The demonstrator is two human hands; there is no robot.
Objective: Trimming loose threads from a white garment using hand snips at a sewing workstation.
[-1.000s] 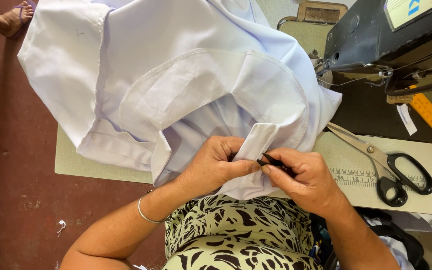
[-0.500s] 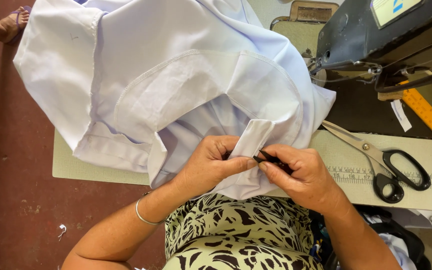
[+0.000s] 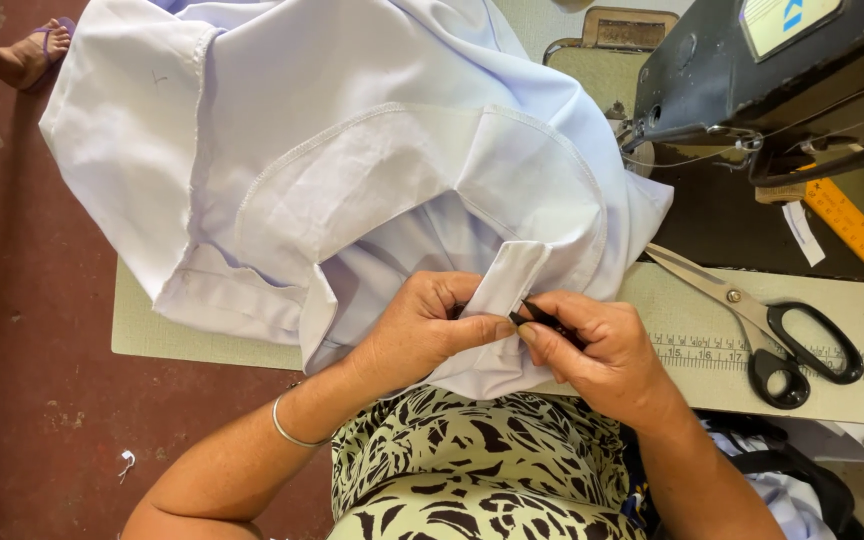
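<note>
On the tabletop (image 3: 202, 340) edge, the left hand (image 3: 422, 335) pinches the folded band (image 3: 504, 285) of the white shirt (image 3: 352, 180) while the right hand (image 3: 597, 350) grips a small dark tool (image 3: 542, 318) against it, seemingly picking stitches, which needs careful, small movements.

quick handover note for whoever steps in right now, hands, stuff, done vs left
Left hand: pinches the folded white strip of the pale garment.
Right hand: holds a small dark tool, tip at the strip's edge.
Garment is draped over the table; scissors lie to the right, sewing machine behind.
Done: cannot tell.
Left: work on the strip is in hand.
</note>
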